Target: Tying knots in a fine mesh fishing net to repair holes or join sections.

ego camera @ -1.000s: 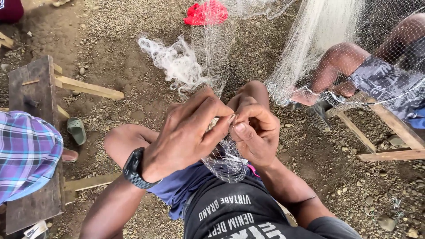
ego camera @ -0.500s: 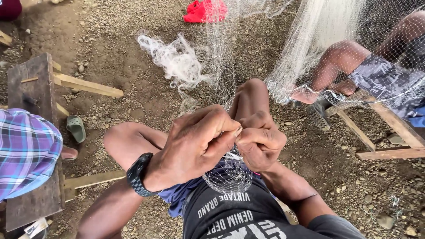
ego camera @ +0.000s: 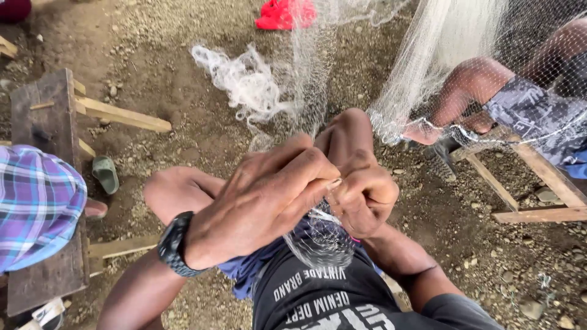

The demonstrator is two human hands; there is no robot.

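A thin white fishing net (ego camera: 306,79) stretches up from my lap across the gravel ground. My left hand (ego camera: 263,198), with a black watch (ego camera: 174,244) on the wrist, pinches the net's mesh at fingertip level. My right hand (ego camera: 364,192) is closed around the same spot, thumb against my left fingers. A bunched part of the net (ego camera: 318,241) hangs below both hands over my dark shirt. My bare knees (ego camera: 348,131) rise behind the hands.
A person in a plaid shirt (ego camera: 36,205) sits at the left by a dark wooden bench (ego camera: 46,122). Another person's leg (ego camera: 474,91) shows under the net at the right, on a wooden frame (ego camera: 538,177). A red cloth (ego camera: 284,13) lies far off.
Both hands have stayed together on the net and lifted slightly toward the camera; my left fingers now cover more of the right hand.
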